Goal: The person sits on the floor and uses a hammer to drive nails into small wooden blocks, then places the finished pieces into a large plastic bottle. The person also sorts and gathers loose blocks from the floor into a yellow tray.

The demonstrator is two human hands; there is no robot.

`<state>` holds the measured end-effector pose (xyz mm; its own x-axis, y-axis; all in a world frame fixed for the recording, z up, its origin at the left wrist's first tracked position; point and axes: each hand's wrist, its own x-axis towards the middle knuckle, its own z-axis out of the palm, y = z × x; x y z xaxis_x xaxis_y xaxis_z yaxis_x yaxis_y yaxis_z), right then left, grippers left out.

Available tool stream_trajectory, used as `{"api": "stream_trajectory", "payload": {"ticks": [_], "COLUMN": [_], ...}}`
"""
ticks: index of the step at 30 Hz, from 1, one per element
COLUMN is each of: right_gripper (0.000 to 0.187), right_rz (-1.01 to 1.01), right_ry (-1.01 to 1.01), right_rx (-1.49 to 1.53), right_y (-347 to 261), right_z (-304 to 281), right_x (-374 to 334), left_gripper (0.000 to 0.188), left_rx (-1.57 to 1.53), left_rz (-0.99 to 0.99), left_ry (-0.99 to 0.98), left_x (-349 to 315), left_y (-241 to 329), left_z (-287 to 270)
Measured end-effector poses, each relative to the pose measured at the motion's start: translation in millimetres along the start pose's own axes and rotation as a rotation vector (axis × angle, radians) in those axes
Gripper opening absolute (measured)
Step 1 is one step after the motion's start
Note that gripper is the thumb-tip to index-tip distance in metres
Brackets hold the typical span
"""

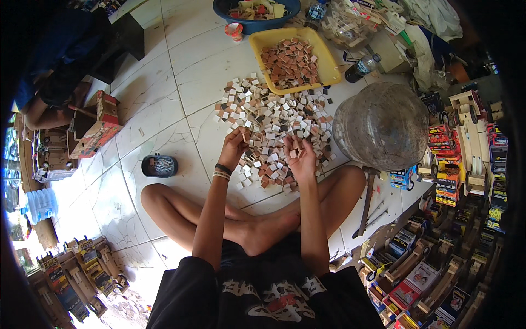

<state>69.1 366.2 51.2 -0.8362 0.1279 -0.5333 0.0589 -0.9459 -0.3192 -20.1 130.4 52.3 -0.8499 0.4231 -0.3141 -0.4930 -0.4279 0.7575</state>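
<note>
A wide heap of small square wooden pieces [274, 118], white, brown and a few black, lies spread on the floor before me. Over its left side my left hand [235, 143] is closed in a pinch, seemingly with one small brown square piece between thumb and fingers. Palm up above the heap's right part, my right hand [301, 159] has its fingers curled up around several brown square pieces [296, 152]. Just beyond the heap stands a yellow basin [332, 68] full of similar brown pieces.
A large cloudy plastic jug [381, 126] lies right of the heap, with a hammer [368, 200] beside it. At left is a dark tub of nails [159, 165]. A blue basin [257, 24] and a bottle [361, 68] stand farther off. Wooden toy trucks [433, 263] crowd the right; another person's leg [41, 112] shows at left.
</note>
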Motion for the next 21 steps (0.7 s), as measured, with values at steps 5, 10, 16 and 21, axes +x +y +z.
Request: {"api": "stream_trajectory", "payload": {"ticks": [5, 10, 16, 21], "right_gripper": [0.026, 0.023, 0.026, 0.033], "right_rz": [0.013, 0.024, 0.061, -0.015], "right_ry": [-0.089, -0.119, -0.061, -0.069], "right_rx": [0.053, 0.007, -0.189, -0.311], "right_y": [3.5, 4.4, -2.4, -7.8], "right_z": [-7.6, -7.6, 2.0, -1.6], "right_x": [3.6, 6.3, -0.8, -3.0], "left_gripper": [0.038, 0.024, 0.014, 0.027], "left_rx": [-0.161, 0.011, 0.17, 1.193], "left_rz": [-0.081, -0.055, -0.099, 0.158], "left_ry": [-0.072, -0.138, 0.028, 0.2], "left_x": [1.4, 6.5, 11.3, 5.9], "left_y": [2.0, -3.1, -13.8, -28.0], "left_z": [5.8, 8.7, 6.3, 23.5]}}
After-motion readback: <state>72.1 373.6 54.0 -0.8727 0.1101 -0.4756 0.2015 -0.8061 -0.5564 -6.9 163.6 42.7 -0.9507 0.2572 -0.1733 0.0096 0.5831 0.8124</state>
